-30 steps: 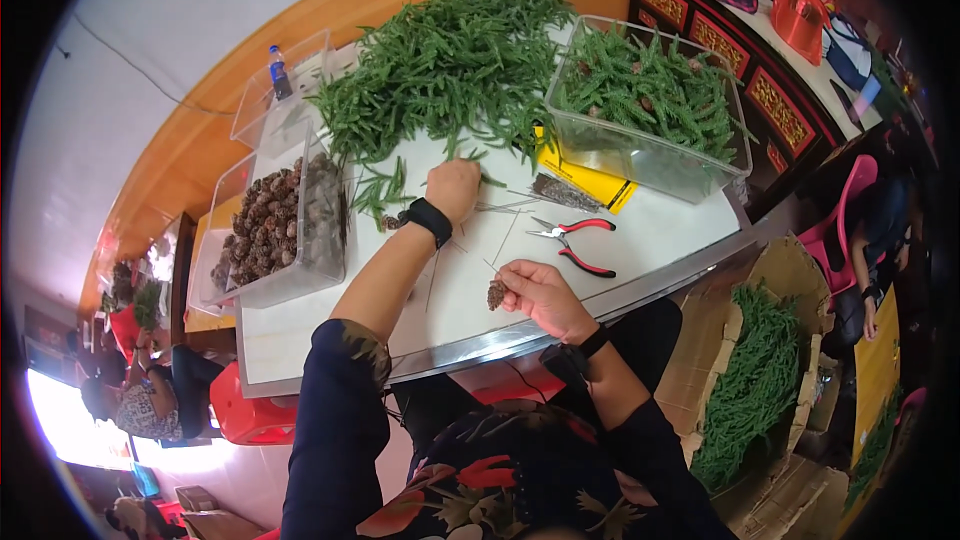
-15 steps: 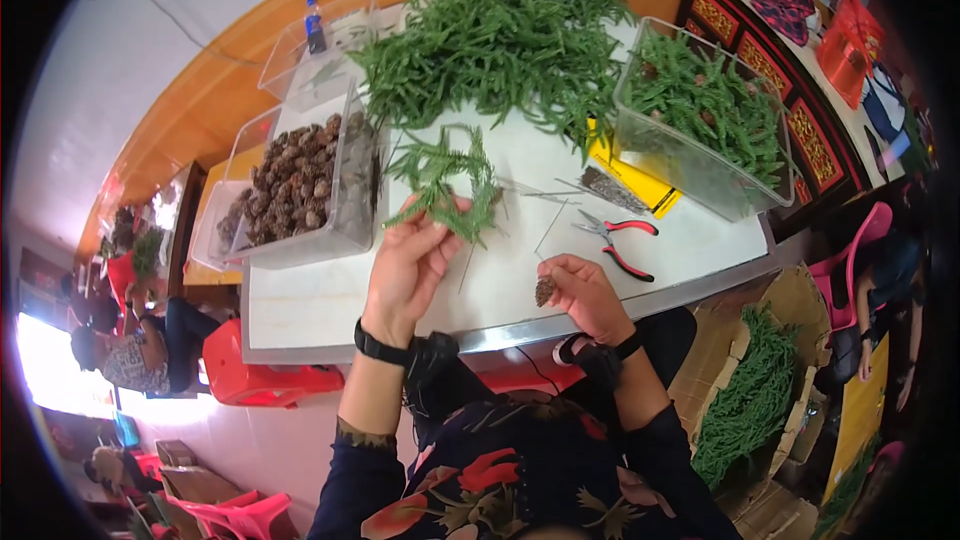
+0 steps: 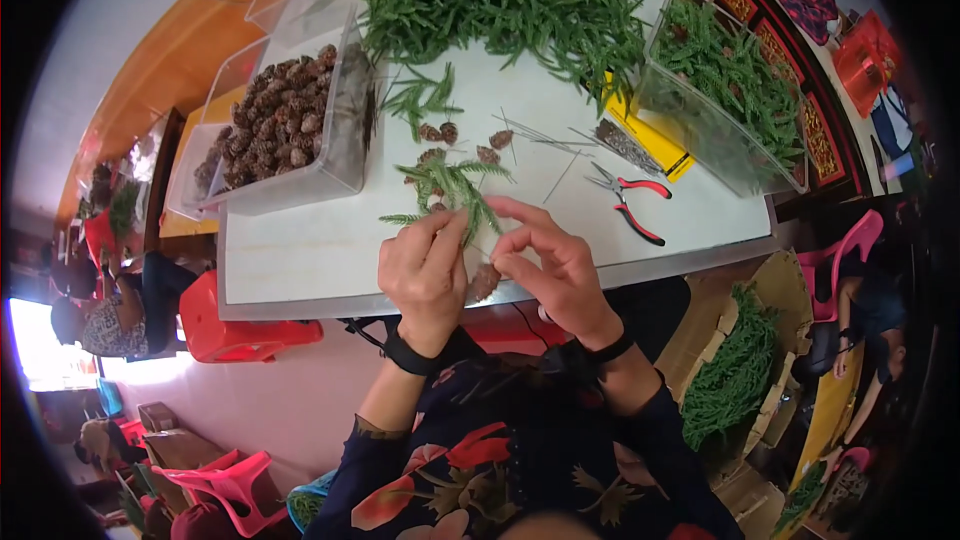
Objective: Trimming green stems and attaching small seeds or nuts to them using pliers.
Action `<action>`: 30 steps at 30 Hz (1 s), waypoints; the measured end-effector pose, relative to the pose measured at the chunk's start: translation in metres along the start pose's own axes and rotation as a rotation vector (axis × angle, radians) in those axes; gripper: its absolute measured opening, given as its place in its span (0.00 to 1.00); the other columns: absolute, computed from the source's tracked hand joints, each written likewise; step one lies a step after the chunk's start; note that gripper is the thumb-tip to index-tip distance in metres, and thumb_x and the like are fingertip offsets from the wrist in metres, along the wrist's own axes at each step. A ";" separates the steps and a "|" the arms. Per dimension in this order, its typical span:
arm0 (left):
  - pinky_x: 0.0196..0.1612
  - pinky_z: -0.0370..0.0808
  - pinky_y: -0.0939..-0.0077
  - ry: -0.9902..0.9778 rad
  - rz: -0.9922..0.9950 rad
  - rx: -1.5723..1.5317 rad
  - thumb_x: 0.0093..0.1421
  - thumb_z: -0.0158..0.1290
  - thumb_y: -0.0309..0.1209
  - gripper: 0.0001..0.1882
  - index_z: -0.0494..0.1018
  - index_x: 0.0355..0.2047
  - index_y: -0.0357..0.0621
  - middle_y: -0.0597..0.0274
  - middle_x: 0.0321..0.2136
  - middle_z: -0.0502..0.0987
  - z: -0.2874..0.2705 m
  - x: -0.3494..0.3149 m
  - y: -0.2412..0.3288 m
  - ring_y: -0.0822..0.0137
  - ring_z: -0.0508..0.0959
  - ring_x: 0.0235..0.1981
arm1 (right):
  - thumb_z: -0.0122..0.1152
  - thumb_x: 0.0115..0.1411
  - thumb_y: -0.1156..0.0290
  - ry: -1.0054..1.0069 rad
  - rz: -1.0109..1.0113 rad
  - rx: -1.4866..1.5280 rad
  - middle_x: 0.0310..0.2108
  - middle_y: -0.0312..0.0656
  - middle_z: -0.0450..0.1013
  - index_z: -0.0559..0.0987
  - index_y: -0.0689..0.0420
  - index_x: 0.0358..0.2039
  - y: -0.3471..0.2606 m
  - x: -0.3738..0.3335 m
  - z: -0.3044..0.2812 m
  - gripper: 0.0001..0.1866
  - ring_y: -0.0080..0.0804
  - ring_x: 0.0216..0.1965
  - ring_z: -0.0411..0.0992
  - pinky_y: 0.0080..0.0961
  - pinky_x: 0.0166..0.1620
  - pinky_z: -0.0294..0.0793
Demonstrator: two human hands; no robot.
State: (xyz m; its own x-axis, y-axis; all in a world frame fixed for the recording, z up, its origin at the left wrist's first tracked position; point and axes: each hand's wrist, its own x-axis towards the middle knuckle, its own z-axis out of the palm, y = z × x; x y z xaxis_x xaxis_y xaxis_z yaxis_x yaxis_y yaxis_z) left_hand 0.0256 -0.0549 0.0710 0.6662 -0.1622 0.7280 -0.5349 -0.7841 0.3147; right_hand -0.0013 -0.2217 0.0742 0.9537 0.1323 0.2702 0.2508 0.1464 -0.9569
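Over the near edge of the white table (image 3: 300, 265) my two hands meet. My left hand (image 3: 425, 265) is closed, pinching a green artificial pine sprig (image 3: 462, 185) whose needled branches fan out beyond the fingertips. Just beside it, my right hand (image 3: 552, 265) has its thumb and fingers pinched together by a small brown pine cone (image 3: 486, 282), which hangs below the fingertips. Its thin wire is hard to make out. Several loose pine cones (image 3: 488, 155) lie past the hands, some partly behind the sprig. Another green sprig (image 3: 425, 95) rests farther back.
Red-handled pliers (image 3: 640, 225), thin wires (image 3: 545, 137) and a yellow packet (image 3: 655, 140) lie to the right. A clear bin (image 3: 345, 175) of pine cones stands left, another bin (image 3: 770, 180) of greenery right. A big greenery pile (image 3: 500, 5) covers the back. A cardboard carton (image 3: 770, 420) sits lower right.
My hands have come together: the right moved left with the pine cone, the left slightly right with the sprig. The view has shifted, and the loose cones behind the sprig now show.
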 end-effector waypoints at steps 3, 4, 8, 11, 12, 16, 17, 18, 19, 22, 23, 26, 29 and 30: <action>0.32 0.68 0.71 -0.016 0.069 -0.022 0.48 0.58 0.22 0.14 0.80 0.37 0.46 0.68 0.32 0.78 -0.003 0.001 0.007 0.66 0.76 0.30 | 0.61 0.60 0.78 0.041 0.067 0.032 0.53 0.44 0.70 0.80 0.64 0.34 0.016 0.005 -0.002 0.04 0.24 0.46 0.72 0.22 0.49 0.70; 0.32 0.68 0.71 -0.019 0.061 -0.023 0.48 0.58 0.22 0.14 0.80 0.37 0.46 0.68 0.32 0.78 -0.002 -0.001 0.008 0.66 0.76 0.30 | 0.61 0.60 0.78 0.039 0.076 0.031 0.53 0.44 0.70 0.80 0.64 0.34 0.017 0.004 -0.003 0.04 0.24 0.46 0.72 0.22 0.49 0.70; 0.35 0.70 0.71 -0.050 0.061 -0.041 0.51 0.57 0.23 0.12 0.80 0.37 0.46 0.64 0.33 0.78 -0.001 -0.005 0.009 0.63 0.77 0.31 | 0.62 0.59 0.77 0.035 0.240 0.248 0.54 0.48 0.70 0.80 0.63 0.35 0.014 0.001 -0.006 0.04 0.27 0.52 0.69 0.25 0.51 0.69; 0.39 0.71 0.73 -0.096 -0.193 -0.416 0.56 0.56 0.25 0.11 0.77 0.41 0.44 0.63 0.35 0.78 0.005 -0.008 0.005 0.65 0.78 0.33 | 0.63 0.58 0.76 0.023 0.290 0.291 0.55 0.49 0.69 0.80 0.62 0.35 0.010 -0.003 -0.006 0.05 0.34 0.58 0.65 0.29 0.56 0.65; 0.39 0.71 0.73 -0.099 -0.191 -0.415 0.56 0.56 0.25 0.11 0.77 0.41 0.44 0.63 0.35 0.78 0.004 -0.007 0.006 0.65 0.78 0.33 | 0.63 0.58 0.76 0.026 0.290 0.293 0.55 0.49 0.69 0.80 0.62 0.35 0.009 -0.004 -0.007 0.05 0.34 0.58 0.65 0.29 0.56 0.65; 0.44 0.71 0.76 -0.170 -0.978 -1.378 0.62 0.54 0.27 0.10 0.74 0.44 0.40 0.61 0.39 0.78 -0.005 -0.001 0.007 0.70 0.77 0.38 | 0.64 0.56 0.77 -0.139 0.012 -0.088 0.58 0.47 0.67 0.79 0.61 0.34 0.004 -0.005 -0.007 0.05 0.40 0.60 0.63 0.34 0.61 0.60; 0.45 0.71 0.77 -0.220 -0.977 -1.364 0.63 0.53 0.27 0.10 0.74 0.44 0.39 0.61 0.40 0.78 -0.006 -0.002 0.004 0.71 0.76 0.39 | 0.64 0.55 0.77 -0.190 -0.045 -0.180 0.59 0.47 0.66 0.79 0.60 0.33 0.002 -0.005 -0.005 0.05 0.42 0.61 0.62 0.35 0.62 0.59; 0.45 0.70 0.78 -0.271 -0.976 -1.349 0.64 0.51 0.27 0.10 0.73 0.44 0.38 0.61 0.41 0.77 -0.006 -0.003 0.000 0.72 0.76 0.41 | 0.64 0.54 0.77 -0.239 -0.102 -0.272 0.59 0.48 0.66 0.79 0.60 0.32 0.001 -0.006 -0.002 0.05 0.45 0.62 0.61 0.36 0.62 0.58; 0.46 0.70 0.79 -0.323 -0.975 -1.334 0.66 0.50 0.28 0.10 0.73 0.45 0.37 0.60 0.42 0.77 -0.006 -0.004 -0.004 0.74 0.75 0.42 | 0.65 0.54 0.77 -0.287 -0.158 -0.363 0.60 0.49 0.65 0.78 0.60 0.31 0.000 -0.006 0.000 0.05 0.47 0.63 0.60 0.38 0.63 0.57; 0.46 0.70 0.80 -0.331 -1.007 -1.380 0.66 0.49 0.28 0.10 0.73 0.45 0.37 0.59 0.43 0.77 -0.003 -0.010 -0.012 0.73 0.75 0.43 | 0.64 0.53 0.77 -0.288 -0.220 -0.497 0.60 0.50 0.65 0.78 0.60 0.31 -0.002 -0.008 0.005 0.04 0.50 0.63 0.59 0.38 0.63 0.57; 0.47 0.70 0.81 -0.332 -1.023 -1.403 0.67 0.49 0.28 0.10 0.73 0.45 0.37 0.58 0.43 0.77 -0.002 -0.011 -0.014 0.72 0.76 0.44 | 0.64 0.53 0.78 -0.290 -0.251 -0.565 0.60 0.50 0.65 0.78 0.60 0.30 -0.003 -0.009 0.006 0.04 0.51 0.63 0.59 0.39 0.63 0.57; 0.45 0.71 0.81 -0.316 -1.082 -1.516 0.67 0.48 0.27 0.10 0.73 0.46 0.37 0.57 0.43 0.77 -0.004 -0.009 -0.017 0.71 0.76 0.44 | 0.63 0.54 0.78 -0.259 -0.233 -0.562 0.59 0.51 0.66 0.77 0.60 0.30 -0.007 -0.012 0.001 0.04 0.47 0.62 0.62 0.36 0.61 0.61; 0.45 0.72 0.81 -0.286 -1.110 -1.591 0.67 0.49 0.27 0.10 0.73 0.47 0.37 0.56 0.43 0.78 -0.004 -0.009 -0.023 0.70 0.77 0.43 | 0.63 0.56 0.78 -0.195 -0.134 -0.438 0.57 0.51 0.68 0.77 0.60 0.30 -0.012 -0.019 -0.012 0.03 0.41 0.58 0.66 0.32 0.57 0.65; 0.45 0.73 0.81 -0.266 -1.109 -1.608 0.67 0.49 0.27 0.11 0.73 0.47 0.37 0.56 0.43 0.78 -0.004 -0.010 -0.026 0.70 0.77 0.43 | 0.62 0.56 0.78 -0.147 -0.044 -0.313 0.56 0.51 0.68 0.77 0.60 0.30 -0.013 -0.023 -0.018 0.03 0.37 0.55 0.68 0.29 0.54 0.68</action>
State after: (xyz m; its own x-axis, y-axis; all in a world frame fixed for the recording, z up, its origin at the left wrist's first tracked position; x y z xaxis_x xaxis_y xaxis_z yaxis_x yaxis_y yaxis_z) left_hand 0.0309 -0.0306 0.0578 0.9477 -0.2569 -0.1894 0.3061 0.5640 0.7669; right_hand -0.0236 -0.2446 0.0787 0.9125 0.2757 0.3023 0.3514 -0.1496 -0.9242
